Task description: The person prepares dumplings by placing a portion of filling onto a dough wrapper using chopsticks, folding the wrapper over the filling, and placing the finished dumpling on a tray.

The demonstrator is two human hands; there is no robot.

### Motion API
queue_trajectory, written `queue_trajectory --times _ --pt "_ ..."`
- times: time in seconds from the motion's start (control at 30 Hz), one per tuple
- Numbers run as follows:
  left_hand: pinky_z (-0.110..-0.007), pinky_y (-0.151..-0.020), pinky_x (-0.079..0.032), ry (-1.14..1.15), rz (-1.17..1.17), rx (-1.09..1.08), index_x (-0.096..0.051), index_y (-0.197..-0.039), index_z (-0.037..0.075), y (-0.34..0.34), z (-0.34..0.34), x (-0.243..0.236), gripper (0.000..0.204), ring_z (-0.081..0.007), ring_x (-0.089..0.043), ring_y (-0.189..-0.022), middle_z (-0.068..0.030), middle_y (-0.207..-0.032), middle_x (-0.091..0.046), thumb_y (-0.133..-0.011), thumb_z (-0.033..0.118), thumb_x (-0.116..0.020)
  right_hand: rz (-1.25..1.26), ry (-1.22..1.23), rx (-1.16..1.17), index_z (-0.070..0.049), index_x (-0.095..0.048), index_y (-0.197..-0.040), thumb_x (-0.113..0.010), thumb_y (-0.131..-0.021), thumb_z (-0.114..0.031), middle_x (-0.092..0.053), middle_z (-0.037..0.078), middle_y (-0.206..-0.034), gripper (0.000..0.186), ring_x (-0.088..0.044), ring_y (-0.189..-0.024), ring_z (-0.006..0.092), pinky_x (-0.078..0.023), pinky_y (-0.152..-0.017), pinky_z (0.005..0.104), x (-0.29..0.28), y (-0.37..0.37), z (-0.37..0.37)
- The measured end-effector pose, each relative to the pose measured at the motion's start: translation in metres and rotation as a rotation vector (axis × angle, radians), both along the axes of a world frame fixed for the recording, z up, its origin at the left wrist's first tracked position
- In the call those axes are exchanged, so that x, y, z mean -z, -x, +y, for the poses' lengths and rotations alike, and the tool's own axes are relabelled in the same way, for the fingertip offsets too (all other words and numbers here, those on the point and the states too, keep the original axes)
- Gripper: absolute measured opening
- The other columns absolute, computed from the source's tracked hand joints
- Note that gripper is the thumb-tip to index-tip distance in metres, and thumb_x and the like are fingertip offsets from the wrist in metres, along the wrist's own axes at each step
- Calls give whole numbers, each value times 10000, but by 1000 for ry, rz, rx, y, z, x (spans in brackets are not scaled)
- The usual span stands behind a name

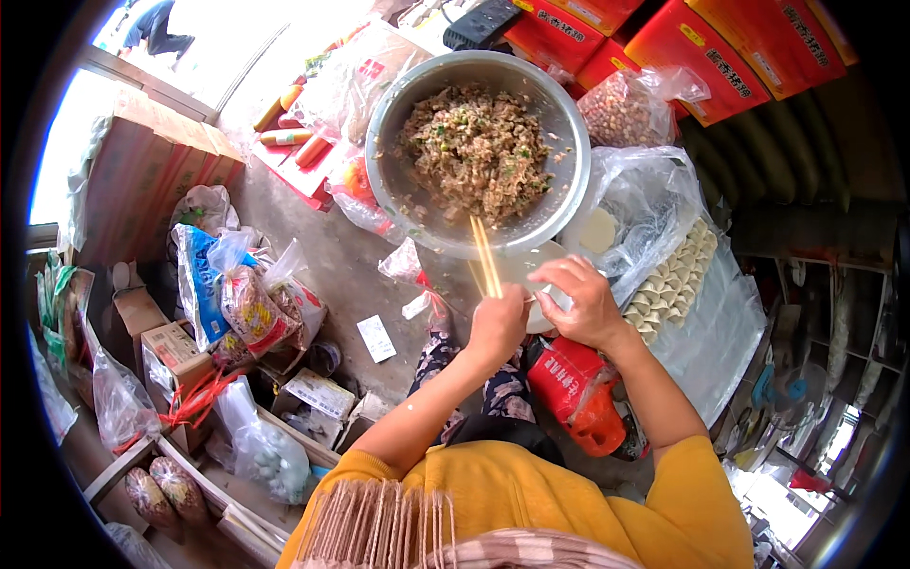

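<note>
My left hand (499,325) is closed around a pair of wooden chopsticks (485,254), their tips at the near rim of a large metal bowl (381,194). Minced filling (479,152) with green bits lies heaped in the bowl. Close beside it, my right hand (586,305) has its fingers curled round a pale, thin piece that looks like a dumpling wrapper (559,300), partly hidden by the fingers. A whitish round surface (517,268) shows behind both hands. To the right, rows of folded dumplings (675,284) lie beside a clear plastic bag (637,194) with a pale dough round (599,230).
Red boxes (701,57) and a bag of peanuts (626,109) stand behind the bowl. A red package (569,379) is below my right hand. Cartons (156,171) and filled bags (251,294) crowd the left side. A white paper slip (376,339) lies on the floor.
</note>
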State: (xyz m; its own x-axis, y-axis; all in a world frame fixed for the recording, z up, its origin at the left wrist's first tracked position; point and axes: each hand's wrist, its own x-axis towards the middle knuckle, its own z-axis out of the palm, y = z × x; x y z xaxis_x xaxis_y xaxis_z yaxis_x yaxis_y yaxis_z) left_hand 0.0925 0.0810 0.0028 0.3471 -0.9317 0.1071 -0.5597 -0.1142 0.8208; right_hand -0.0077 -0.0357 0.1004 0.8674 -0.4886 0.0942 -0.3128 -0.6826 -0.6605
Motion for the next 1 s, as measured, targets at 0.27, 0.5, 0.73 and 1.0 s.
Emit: queue_trajectory --times 0.27,0.5,0.73,1.0 --pt "-430 -648 -520 29 -3 90 -517 -923 1 -19 17 -14 149 -369 -621 -826 -208 -941 -594 -811 64 -592 30 230 -23 -75 -659 -909 -684 -802 -94 -571 87 -793 111 -583 -777 257 -492 -687 340 42 -77 -28" --pt "-315 -723 -510 7 1047 -416 -517 -964 32 -87 61 -10 138 -141 -616 -833 -91 -944 -631 -848 49 -590 -219 -289 302 -21 -685 -915 -662 -883 -143 -637 113 -826 128 -636 -722 270 -499 -648 338 0 -104 -27" --pt "-410 -878 -536 17 1447 -620 -524 -1192 -47 -150 52 -46 470 -280 -649 -972 -153 -1059 -639 -723 -15 -518 -274 -112 299 -24 -680 -894 -670 -883 -174 -647 129 -851 151 -638 -731 285 -501 -660 357 51 -148 -33" --pt "-443 -998 -466 194 1714 -516 -492 -1276 -39 -177 46 -56 419 -315 -584 -1139 -181 -1232 -592 -891 123 -523 -343 -647 410 7 -656 -912 -652 -922 -215 -663 96 -809 222 -660 -718 178 -537 -663 295 75 -145 -33"
